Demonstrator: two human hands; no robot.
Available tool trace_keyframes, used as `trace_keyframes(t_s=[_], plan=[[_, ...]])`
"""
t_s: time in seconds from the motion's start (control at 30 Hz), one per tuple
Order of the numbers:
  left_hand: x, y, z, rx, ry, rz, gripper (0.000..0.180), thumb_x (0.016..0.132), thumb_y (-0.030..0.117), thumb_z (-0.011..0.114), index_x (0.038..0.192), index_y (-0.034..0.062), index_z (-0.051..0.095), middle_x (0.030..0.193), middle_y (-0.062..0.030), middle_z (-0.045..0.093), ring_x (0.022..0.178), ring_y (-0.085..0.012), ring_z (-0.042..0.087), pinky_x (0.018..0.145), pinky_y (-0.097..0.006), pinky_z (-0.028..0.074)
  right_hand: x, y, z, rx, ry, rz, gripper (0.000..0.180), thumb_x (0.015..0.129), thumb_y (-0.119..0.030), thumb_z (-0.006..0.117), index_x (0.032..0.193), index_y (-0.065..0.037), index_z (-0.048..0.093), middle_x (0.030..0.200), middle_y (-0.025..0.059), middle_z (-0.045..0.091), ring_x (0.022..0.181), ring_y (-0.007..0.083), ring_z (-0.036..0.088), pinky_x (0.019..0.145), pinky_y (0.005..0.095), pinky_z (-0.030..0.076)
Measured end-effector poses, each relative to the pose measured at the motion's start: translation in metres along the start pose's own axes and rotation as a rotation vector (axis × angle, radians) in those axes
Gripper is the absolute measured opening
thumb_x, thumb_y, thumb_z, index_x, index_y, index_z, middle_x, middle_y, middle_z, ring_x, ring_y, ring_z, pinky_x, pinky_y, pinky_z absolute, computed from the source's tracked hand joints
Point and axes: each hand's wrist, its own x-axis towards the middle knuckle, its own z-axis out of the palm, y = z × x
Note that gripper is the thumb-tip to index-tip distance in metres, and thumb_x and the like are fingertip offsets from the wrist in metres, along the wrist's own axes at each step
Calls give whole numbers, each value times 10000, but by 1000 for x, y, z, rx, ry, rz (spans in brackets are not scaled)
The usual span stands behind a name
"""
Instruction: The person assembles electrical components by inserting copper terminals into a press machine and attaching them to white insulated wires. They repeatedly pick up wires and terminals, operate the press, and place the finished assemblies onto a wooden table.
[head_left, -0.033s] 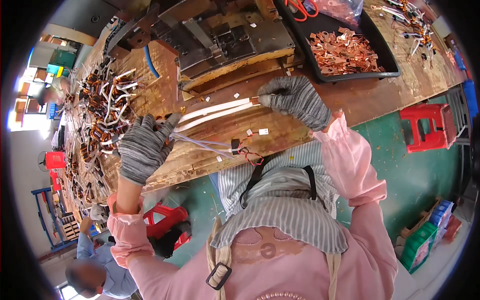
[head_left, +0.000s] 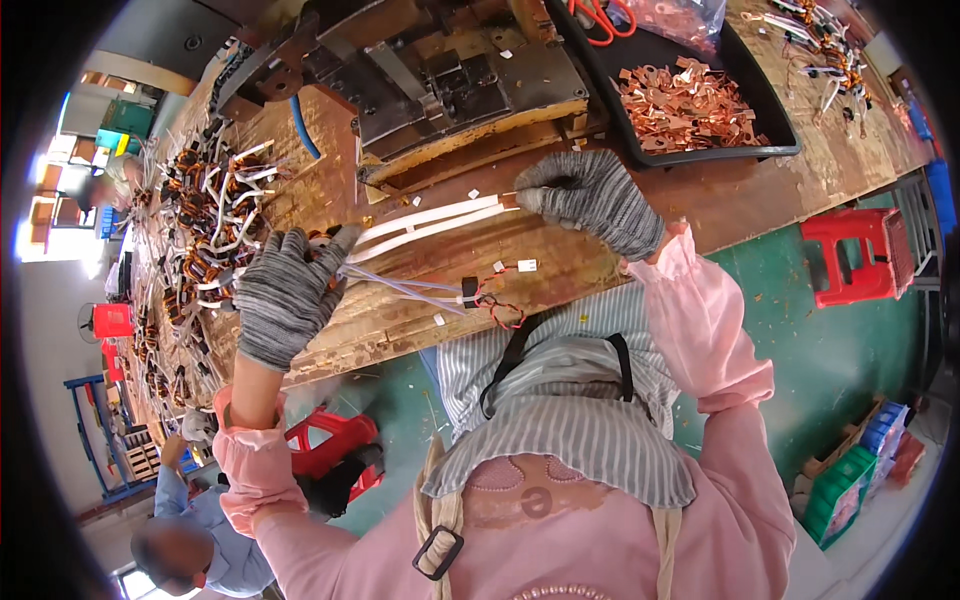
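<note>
My left hand (head_left: 290,295), in a grey knitted glove, is closed around one end of a wire assembly, whose gripped part is mostly hidden. From it two white sleeved leads (head_left: 430,228) run right, to my right hand (head_left: 588,200). That hand, gloved alike, pinches the leads near their bare copper tips (head_left: 509,201). Thin lilac wires (head_left: 405,287) also trail from the left hand toward a small black part (head_left: 470,291). Beyond that part are twisted red and black wires (head_left: 505,315) and a small white connector (head_left: 527,266).
A heavy metal press fixture (head_left: 460,105) stands just beyond my hands. To its right a black tray (head_left: 720,154) holds copper lugs (head_left: 690,105). Many wound coils with white leads (head_left: 215,215) pile up at left. Red stools (head_left: 850,255) flank the bench; another person (head_left: 205,540) works at lower left.
</note>
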Motion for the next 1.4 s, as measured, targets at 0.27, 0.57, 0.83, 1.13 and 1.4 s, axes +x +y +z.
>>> trace_keyframes(t_s=[0.27, 0.57, 0.83, 1.13, 1.4], plan=[[8, -16, -28, 146, 1, -41, 584, 659, 206, 696, 1224, 251, 553, 797, -83, 477, 729, -244, 526, 571, -362, 465, 21, -35, -20, 66, -120, -8, 216, 853, -145, 619, 1038, -34, 641, 894, 48, 660, 707, 83, 605, 577, 222, 521], [15, -33, -36, 131, -148, -134, 596, 715, 252, 654, 1285, 250, 481, 914, -122, 509, 868, -272, 535, 672, -379, 510, 56, -23, -20, 117, -104, -154, 186, 859, -94, 601, 1031, -33, 638, 897, 50, 662, 720, 105, 635, 620, 226, 534], [22, -54, -31, 154, -137, -111, 630, 697, 281, 686, 1291, 235, 483, 921, -103, 522, 816, -258, 557, 664, -362, 484, 81, -34, -16, 154, -81, -55, 183, 856, -97, 607, 1016, -11, 626, 861, 74, 666, 711, 124, 647, 620, 228, 532], [30, -67, -37, 107, -133, -96, 635, 675, 263, 706, 1273, 208, 503, 901, -122, 509, 819, -288, 546, 707, -386, 479, 98, -32, -11, 331, -79, -8, 179, 850, -86, 611, 1002, 7, 623, 870, 96, 667, 726, 144, 657, 629, 240, 549], [34, -66, -49, 166, -285, -150, 605, 735, 306, 667, 1303, 249, 464, 1047, -151, 537, 959, -294, 547, 781, -387, 486, 103, -43, -8, 260, -90, 44, 152, 841, -61, 608, 974, 8, 636, 858, 95, 666, 716, 148, 660, 614, 230, 548]])
